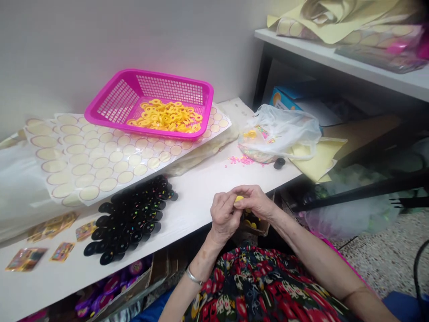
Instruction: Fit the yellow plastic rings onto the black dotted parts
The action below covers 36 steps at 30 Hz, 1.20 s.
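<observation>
My left hand (224,215) and my right hand (256,201) meet just past the front edge of the white table (197,197), above my lap. Both are closed in a pinch on one small yellow piece (239,198) held between the fingertips. A pink basket (117,100) with several yellow rings (167,117) stands at the back of the table. Rows of black round parts (132,219) lie on the table to the left of my hands.
Sheets of round stickers (97,163) lie under the basket. A clear plastic bag (278,132) with small beads, loose pink beads (243,160) and a black cap (279,163) sit at the right end. A box (258,226) with yellow pieces is below my hands. Small colourful cards (43,243) lie at the left.
</observation>
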{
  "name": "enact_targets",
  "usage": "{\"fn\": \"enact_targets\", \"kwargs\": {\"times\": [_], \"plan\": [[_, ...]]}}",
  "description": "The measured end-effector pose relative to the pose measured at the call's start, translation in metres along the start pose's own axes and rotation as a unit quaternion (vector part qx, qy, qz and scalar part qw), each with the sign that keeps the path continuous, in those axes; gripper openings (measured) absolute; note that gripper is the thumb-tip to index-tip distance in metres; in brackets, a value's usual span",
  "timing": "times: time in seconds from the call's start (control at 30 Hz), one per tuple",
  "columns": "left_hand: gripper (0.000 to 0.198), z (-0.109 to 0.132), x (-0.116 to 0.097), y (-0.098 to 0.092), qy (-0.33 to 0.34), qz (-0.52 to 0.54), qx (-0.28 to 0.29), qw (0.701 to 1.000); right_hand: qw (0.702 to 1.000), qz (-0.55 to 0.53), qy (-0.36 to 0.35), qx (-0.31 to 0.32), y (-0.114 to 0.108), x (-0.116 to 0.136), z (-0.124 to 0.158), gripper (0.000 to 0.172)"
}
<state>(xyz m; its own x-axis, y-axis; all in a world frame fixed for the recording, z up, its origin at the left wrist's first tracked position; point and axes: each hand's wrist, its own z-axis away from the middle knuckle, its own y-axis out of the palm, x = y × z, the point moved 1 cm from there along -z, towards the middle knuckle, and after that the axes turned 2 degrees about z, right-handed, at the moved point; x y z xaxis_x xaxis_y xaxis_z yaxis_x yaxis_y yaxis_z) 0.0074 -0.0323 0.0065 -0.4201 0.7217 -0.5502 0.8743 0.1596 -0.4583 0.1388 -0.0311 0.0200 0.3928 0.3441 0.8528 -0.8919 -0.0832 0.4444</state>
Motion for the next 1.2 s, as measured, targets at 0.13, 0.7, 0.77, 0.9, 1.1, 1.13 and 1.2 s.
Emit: {"fn": "enact_targets", "kwargs": {"times": [0.13,0.7,0.77,0.9,1.1,1.13,1.2], "plan": [[0.024,0.000,0.002,0.007,0.016,-0.009,0.003,1.000,0.999,0.014,-0.031,-0.036,-0.001,0.000,0.000,0.037],[0.015,0.034,-0.013,0.023,-0.019,0.107,0.361,0.926,0.965,0.208,-0.053,-0.147,-0.053,0.020,-0.008,0.027],[0.022,0.045,-0.010,0.044,0.006,0.037,0.399,0.916,0.951,0.266,-0.071,-0.144,-0.056,0.021,-0.015,0.022],[0.028,0.058,0.000,0.071,0.022,-0.047,0.457,0.888,0.867,0.459,-0.147,-0.130,-0.060,0.021,-0.046,0.012],[0.017,0.056,0.002,0.052,0.063,-0.070,0.410,0.907,0.683,0.709,-0.159,-0.075,-0.034,0.019,-0.105,0.021],[0.016,0.053,0.003,0.042,0.079,-0.080,0.374,0.921,0.656,0.738,-0.139,-0.076,-0.029,0.018,-0.112,0.023],[0.018,0.042,0.010,0.014,0.095,-0.132,0.267,0.950,0.611,0.781,-0.101,-0.083,-0.019,0.016,-0.122,0.025]]}}
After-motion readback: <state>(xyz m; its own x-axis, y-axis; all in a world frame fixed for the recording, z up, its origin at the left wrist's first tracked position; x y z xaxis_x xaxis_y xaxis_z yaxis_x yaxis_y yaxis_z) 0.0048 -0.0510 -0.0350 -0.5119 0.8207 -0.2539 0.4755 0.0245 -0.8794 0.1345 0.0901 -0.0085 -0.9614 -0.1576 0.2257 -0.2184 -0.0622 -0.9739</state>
